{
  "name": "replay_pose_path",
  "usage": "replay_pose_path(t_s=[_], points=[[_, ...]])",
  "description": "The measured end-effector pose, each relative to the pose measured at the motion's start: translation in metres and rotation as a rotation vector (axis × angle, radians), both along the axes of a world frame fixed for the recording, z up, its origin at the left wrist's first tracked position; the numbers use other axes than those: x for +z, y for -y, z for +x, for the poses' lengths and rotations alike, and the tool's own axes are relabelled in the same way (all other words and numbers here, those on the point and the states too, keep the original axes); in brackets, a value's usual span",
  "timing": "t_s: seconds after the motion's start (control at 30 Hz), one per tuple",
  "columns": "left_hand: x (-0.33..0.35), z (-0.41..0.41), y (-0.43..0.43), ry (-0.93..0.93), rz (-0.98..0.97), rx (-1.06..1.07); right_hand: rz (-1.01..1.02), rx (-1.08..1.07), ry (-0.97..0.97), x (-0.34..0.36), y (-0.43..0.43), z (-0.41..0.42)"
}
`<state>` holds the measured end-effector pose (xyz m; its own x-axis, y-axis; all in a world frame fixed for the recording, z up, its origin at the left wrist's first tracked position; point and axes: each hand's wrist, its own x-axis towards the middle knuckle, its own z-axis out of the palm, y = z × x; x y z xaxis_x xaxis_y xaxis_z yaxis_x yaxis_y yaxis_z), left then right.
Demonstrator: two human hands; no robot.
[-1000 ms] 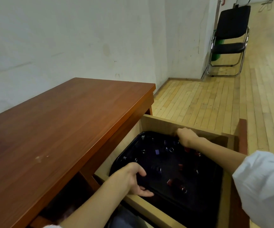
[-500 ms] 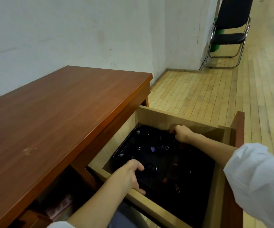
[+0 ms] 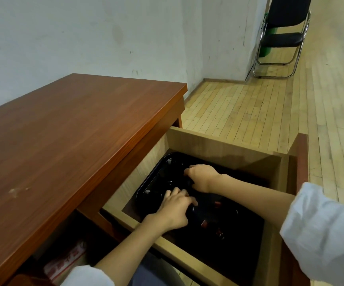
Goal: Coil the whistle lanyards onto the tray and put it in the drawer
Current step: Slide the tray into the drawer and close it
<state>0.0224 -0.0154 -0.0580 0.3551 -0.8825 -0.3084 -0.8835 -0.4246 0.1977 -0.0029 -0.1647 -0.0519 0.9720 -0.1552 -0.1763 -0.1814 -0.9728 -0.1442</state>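
The black tray [image 3: 152, 183] lies inside the open wooden drawer [image 3: 224, 144]. Small red and dark whistles [image 3: 204, 223] with black lanyards lie on it, hard to make out against the dark surface. My left hand [image 3: 174, 210] reaches over the drawer's near wall, its fingers spread and resting on the things in the middle of the tray. Just behind it, my right hand [image 3: 200, 178] hovers over the tray with its fingers curled down onto something dark. What it holds is hidden.
The drawer sticks out from a brown wooden desk [image 3: 70, 141] on my left. A red-and-white box [image 3: 68, 263] sits in the space under the desk. A black folding chair [image 3: 280, 36] stands at the far wall on the wood floor.
Both hands have left the tray's rims and come together over the middle of the tray. The tray now lies flat in the drawer.
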Motion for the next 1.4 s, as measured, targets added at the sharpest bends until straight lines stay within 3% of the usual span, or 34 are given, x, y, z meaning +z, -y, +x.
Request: replay_pose_path(t_s=[0.4, 0.57, 0.87, 0.97, 1.03, 1.17, 1.27, 1.4], points=[[0.0, -0.004, -0.003, -0.033, -0.029, 0.039, 0.064, -0.098, -0.027, -0.011, -0.008, -0.005], [0.008, -0.008, -0.007, -0.02, -0.107, 0.055, 0.128, -0.195, 0.016, 0.018, 0.0, -0.014], [0.094, -0.045, 0.009, -0.031, -0.217, 0.05, 0.823, -0.728, 0.602, 0.106, 0.029, -0.152], [0.122, -0.096, 0.029, -0.032, -0.288, -0.054, 0.891, -0.896, 0.966, 0.101, 0.022, -0.215], [0.133, -0.14, 0.042, -0.036, -0.338, -0.139, 0.876, -0.989, 1.053, 0.082, 0.014, -0.246], [0.127, -0.211, 0.054, 0.147, -0.43, -0.277, 0.865, -1.122, 0.839, 0.019, -0.001, -0.274], [0.118, -0.225, 0.05, 0.282, -0.345, -0.298, 0.963, -1.092, 0.715, -0.003, -0.013, -0.273], [0.116, -0.215, 0.044, 0.165, -0.304, -0.271, 0.887, -1.083, 0.739, -0.003, -0.025, -0.266]])
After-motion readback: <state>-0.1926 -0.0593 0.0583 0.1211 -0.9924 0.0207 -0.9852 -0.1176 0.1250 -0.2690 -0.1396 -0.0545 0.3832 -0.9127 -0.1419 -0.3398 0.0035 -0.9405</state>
